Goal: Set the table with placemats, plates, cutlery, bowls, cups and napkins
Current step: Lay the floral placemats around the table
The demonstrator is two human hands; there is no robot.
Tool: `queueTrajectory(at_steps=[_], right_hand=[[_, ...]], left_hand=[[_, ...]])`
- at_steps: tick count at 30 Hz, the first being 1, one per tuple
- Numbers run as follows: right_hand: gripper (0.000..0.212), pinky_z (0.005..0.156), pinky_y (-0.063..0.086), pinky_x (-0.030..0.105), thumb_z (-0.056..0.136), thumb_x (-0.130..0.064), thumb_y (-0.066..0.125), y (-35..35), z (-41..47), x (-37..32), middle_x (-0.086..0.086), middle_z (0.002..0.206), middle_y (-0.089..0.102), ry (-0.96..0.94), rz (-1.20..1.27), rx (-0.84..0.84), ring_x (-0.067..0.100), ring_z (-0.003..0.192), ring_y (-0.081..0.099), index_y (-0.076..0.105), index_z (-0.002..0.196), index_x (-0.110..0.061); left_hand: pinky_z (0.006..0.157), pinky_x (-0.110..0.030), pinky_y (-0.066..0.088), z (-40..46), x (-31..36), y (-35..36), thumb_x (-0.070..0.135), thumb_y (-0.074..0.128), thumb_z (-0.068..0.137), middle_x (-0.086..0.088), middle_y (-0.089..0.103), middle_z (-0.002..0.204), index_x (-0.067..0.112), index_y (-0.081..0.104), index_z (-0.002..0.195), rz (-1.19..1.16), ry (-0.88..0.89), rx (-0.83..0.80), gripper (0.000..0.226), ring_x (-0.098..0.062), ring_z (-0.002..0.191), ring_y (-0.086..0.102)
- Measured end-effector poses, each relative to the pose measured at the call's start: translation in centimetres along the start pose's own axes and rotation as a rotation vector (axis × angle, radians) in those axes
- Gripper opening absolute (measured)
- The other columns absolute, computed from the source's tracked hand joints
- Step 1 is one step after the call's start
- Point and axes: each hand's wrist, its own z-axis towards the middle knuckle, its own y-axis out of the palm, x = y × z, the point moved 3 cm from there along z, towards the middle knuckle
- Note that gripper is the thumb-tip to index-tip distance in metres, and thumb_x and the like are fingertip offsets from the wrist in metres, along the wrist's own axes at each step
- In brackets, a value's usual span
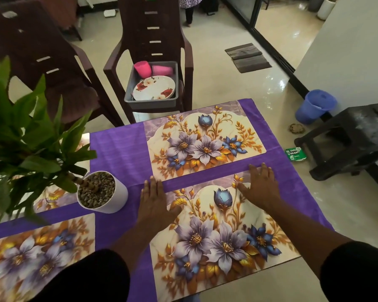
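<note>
A floral placemat (pixel 218 243) lies on the purple tablecloth (pixel 120 153) in front of me. My left hand (pixel 155 203) rests flat, fingers spread, on its far left corner. My right hand (pixel 260 184) lies flat on its far right edge. A second floral placemat (pixel 205 140) sits beyond it, a third (pixel 37 253) at the near left, and a fourth (pixel 50 198) shows partly behind the plant. A grey tub (pixel 151 101) on a brown chair (pixel 153 40) holds a flowered plate (pixel 154 88) and two pink cups (pixel 143 69).
A white pot of pebbles (pixel 102 192) with a leafy green plant (pixel 26 131) stands on the table's left half. A second brown chair (pixel 42 62) is at the far left. On the floor to the right are a black stool (pixel 354 138), a blue bucket (pixel 315 105) and a green packet (pixel 295 154).
</note>
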Motion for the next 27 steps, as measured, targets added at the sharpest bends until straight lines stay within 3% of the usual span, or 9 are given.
queueTrajectory(at_steps=[6,10,14,17,20,22,27], right_hand=[[0.087,0.121,0.026,0.058,0.089,-0.068,0.06,-0.5,0.6,-0.3,0.019,0.168,0.014,0.002,0.03,-0.057,0.043,0.155,0.01,0.027,0.156,-0.024],[0.087,0.123,0.024,0.055,0.092,-0.065,0.058,-0.9,0.5,-0.4,0.018,0.169,0.012,-0.043,0.061,-0.049,0.039,0.156,0.01,0.022,0.159,-0.023],[0.076,0.118,0.03,0.051,0.091,-0.058,0.06,-1.5,-1.4,-1.8,0.016,0.163,0.028,-0.213,-0.106,0.052,0.035,0.151,0.025,0.034,0.153,-0.023],[0.064,0.111,0.036,0.048,0.091,-0.052,0.061,-1.5,-4.2,-2.6,0.016,0.153,0.04,-0.342,-0.186,0.032,0.036,0.141,0.038,0.048,0.145,-0.02],[0.054,0.099,0.044,0.045,0.09,-0.045,0.059,-0.8,-7.6,-2.5,0.015,0.137,0.05,-0.462,-0.218,0.001,0.036,0.126,0.049,0.056,0.136,-0.019],[0.057,0.097,0.046,0.043,0.088,-0.046,0.063,-0.4,-9.8,-2.3,0.013,0.135,0.052,-0.518,-0.225,-0.022,0.033,0.122,0.052,0.055,0.138,-0.022],[0.073,0.094,0.046,0.038,0.077,-0.076,0.06,1.5,-15.1,-1.0,0.003,0.141,0.052,-0.696,-0.215,-0.161,0.024,0.122,0.051,0.052,0.136,-0.034]], left_hand=[[0.13,-0.05,0.0,0.4,0.3,-0.6,0.082,0.037,0.09,-0.019,-0.019,0.17,0.005,-0.009,0.163,0.021,-0.007,-0.033,0.116,-0.038,0.157,-0.017],[0.129,-0.051,0.001,-0.7,1.4,-0.7,0.079,0.039,0.091,-0.02,-0.013,0.171,0.003,-0.004,0.163,0.03,0.073,0.087,0.113,-0.037,0.158,-0.012],[0.127,-0.058,0.012,-3.7,3.8,0.0,0.078,0.04,0.09,-0.022,0.006,0.17,-0.001,0.015,0.162,0.084,0.371,0.197,0.11,-0.039,0.159,0.004],[0.125,-0.061,0.017,-7.4,6.2,2.1,0.081,0.042,0.09,-0.022,0.01,0.17,0.001,0.018,0.162,0.109,0.609,0.144,0.11,-0.039,0.159,0.007],[0.125,-0.061,0.019,-10.7,8.4,4.0,0.083,0.045,0.087,-0.027,0.016,0.168,-0.004,0.027,0.159,0.14,0.741,0.096,0.114,-0.044,0.157,0.011],[0.127,-0.059,0.011,-11.9,9.0,4.7,0.088,0.038,0.085,-0.027,0.006,0.169,-0.004,0.019,0.161,0.193,0.746,0.022,0.121,-0.043,0.158,0.001],[0.126,-0.057,0.003,-13.5,8.5,6.0,0.088,0.036,0.082,-0.025,-0.014,0.168,-0.001,-0.002,0.162,0.308,0.695,-0.1,0.126,-0.04,0.157,-0.017]])
